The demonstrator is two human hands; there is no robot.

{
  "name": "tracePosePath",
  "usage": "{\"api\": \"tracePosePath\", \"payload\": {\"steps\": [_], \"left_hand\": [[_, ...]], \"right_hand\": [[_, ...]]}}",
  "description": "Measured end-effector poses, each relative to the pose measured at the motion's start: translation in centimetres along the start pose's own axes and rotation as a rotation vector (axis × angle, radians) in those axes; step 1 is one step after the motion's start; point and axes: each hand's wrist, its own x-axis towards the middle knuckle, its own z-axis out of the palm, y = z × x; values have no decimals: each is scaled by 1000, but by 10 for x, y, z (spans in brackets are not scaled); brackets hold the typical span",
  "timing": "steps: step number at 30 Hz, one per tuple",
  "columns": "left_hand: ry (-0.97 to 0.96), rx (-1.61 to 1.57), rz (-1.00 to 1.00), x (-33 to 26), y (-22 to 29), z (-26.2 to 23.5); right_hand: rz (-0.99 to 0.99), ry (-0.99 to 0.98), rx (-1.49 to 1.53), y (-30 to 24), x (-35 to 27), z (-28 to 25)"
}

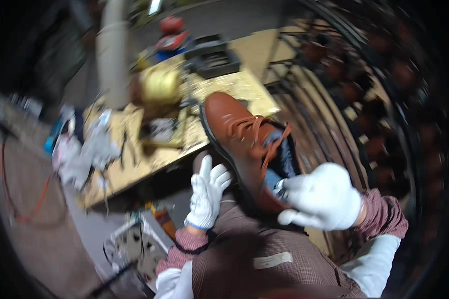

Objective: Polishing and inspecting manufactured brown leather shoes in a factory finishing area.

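A brown leather lace-up shoe (229,119) with a dark sole and a dark fuzzy lining is tilted in front of me, toe pointing away and to the left. At its heel end, my white-gloved right hand (322,197) grips the collar, fingers bent over the rim. Orange-brown laces (254,130) run loose across its tongue. My left hand (208,192), also in a white glove, is apart from the shoe on its left side, with fingers stretched and spread. A rounded brown thing shows just behind that hand's fingertips; I cannot make out its kind.
On the yellowish workbench (127,177) lie a yellow spool (160,85), a dark tray (212,57), pliers (123,149) and crumpled pale cloth (97,147). A pale pipe (113,55) rises behind. A metal rack (329,114) with blurred brown shoes stands at right.
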Motion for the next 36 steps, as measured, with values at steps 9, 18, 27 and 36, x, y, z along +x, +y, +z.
{"api": "tracePosePath", "payload": {"steps": [9,18,27,36], "left_hand": [[121,-211,-174,-23,-33,-224],[-279,-949,349,69,31,-193],[-233,-881,350,57,79,-199],[-187,-821,349,69,109,-191]], "right_hand": [[-298,-220,327,-10,80,81],[358,-5,174,28,-1,103],[428,-23,228,42,-9,126],[428,-44,267,52,-5,142]]}}
